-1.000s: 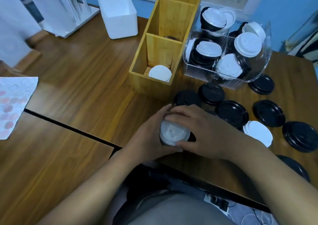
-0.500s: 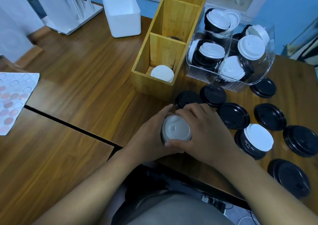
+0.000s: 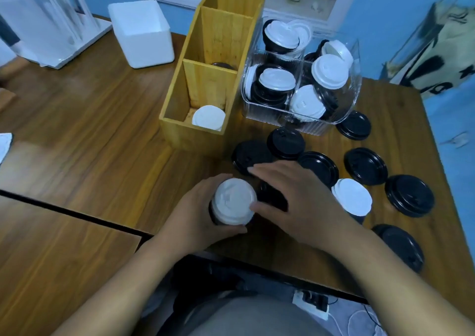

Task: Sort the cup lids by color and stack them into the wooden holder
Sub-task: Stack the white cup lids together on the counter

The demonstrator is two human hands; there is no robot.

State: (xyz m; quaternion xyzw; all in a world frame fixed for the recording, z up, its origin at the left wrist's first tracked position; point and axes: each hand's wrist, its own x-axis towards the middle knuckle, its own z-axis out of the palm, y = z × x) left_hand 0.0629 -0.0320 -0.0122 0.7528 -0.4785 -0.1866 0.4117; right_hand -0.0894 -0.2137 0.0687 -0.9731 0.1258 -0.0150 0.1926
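No text, number or brand can be read with certainty. The cloth bag [image 3: 448, 42] beyond the desk's far right corner carries large black marks that look like letters, but they are cut off and blurred. The white lid [image 3: 235, 200] near the desk's front edge, gripped by the left hand [image 3: 195, 215], has raised marks on top, too faint to read.

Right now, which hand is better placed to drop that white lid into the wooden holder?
Left. The left hand grips the white lid and sits nearer the wooden holder, whose near compartment holds a stored white lid. The right hand lies open over the black lids.
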